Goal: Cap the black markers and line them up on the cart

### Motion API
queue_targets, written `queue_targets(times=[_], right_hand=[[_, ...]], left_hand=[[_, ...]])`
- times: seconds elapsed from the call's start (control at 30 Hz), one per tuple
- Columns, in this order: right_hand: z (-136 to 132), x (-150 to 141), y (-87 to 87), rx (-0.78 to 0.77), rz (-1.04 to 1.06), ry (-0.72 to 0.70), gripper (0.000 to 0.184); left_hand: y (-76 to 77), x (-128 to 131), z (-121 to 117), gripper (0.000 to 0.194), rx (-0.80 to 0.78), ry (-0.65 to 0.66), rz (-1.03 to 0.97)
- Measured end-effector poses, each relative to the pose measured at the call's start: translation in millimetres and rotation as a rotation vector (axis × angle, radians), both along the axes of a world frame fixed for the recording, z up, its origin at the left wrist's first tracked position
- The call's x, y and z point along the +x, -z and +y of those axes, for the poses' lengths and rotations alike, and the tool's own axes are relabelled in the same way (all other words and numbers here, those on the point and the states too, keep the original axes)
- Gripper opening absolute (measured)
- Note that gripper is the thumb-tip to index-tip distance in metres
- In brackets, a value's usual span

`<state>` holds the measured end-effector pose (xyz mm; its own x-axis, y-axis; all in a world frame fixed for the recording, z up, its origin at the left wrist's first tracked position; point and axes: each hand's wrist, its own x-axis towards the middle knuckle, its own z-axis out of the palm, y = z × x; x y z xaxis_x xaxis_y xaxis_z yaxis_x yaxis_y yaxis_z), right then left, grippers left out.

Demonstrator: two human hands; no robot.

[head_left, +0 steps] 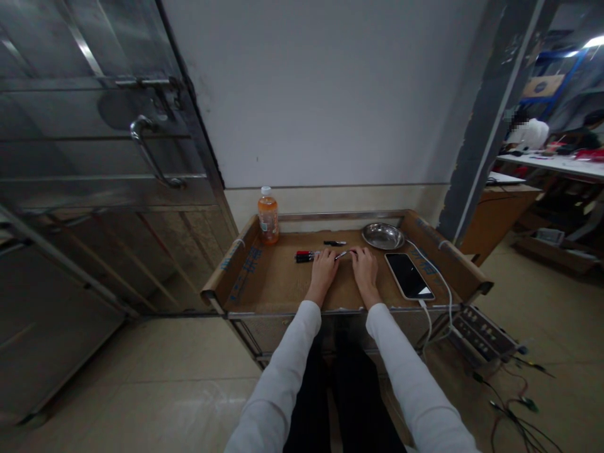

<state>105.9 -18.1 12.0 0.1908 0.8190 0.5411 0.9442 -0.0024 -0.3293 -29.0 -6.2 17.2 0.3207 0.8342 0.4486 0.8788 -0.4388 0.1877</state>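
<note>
On the cardboard-lined cart top (274, 286), my left hand (324, 269) and my right hand (365, 267) rest close together. A slim pen (340, 255) with a silvery part spans the gap between them. My left fingers close around its left end, and my right fingers pinch its dark right end. Several red and black pens (304, 256) lie just left of my left hand, partly covered by it. Behind my hands a black and silver pen (335, 243) lies by itself. The fingers hide much of the held pen.
An orange drink bottle (268, 219) stands at the back left. At the right are a round metal dish (383, 234) and a phone (409, 277) with a white cable (436, 270). A power strip (486, 336) and wires lie on the floor. People sit at a far table.
</note>
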Motion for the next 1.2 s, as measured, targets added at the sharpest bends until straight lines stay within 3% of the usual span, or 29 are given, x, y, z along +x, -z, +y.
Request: queue_targets(times=[0.27,0.5,0.7,0.9,1.07,1.2], right_hand=[[-1,-2,-3.2,0.009,0.011,-0.066,0.027],[-7,-7,-9.5,-0.029,0.088,-0.466,0.048],[-6,-10,-4.3,-0.071,0.065,-0.393,0.057],[7,-9,9.9,-0.093,-0.037,-0.345,0.034],[14,-9,9.3,-0.177,-0.099,-0.296,0.029],[21,-17,3.8,-0.197,-0.169,-0.243,0.038]], left_hand=[[-2.7,-2,-3,0.02,0.025,-0.047,-0.029],[-4.4,-6,-4,0.021,0.015,-0.066,-0.13],[-8.5,-8,-15,0.023,0.094,-0.312,-0.177],[-4.8,-11,-24,0.026,0.036,-0.561,-0.147],[-1.2,-10,-26,0.024,0.037,-0.616,-0.127],[-1.5,-10,-25,0.025,0.02,-0.598,-0.154]])
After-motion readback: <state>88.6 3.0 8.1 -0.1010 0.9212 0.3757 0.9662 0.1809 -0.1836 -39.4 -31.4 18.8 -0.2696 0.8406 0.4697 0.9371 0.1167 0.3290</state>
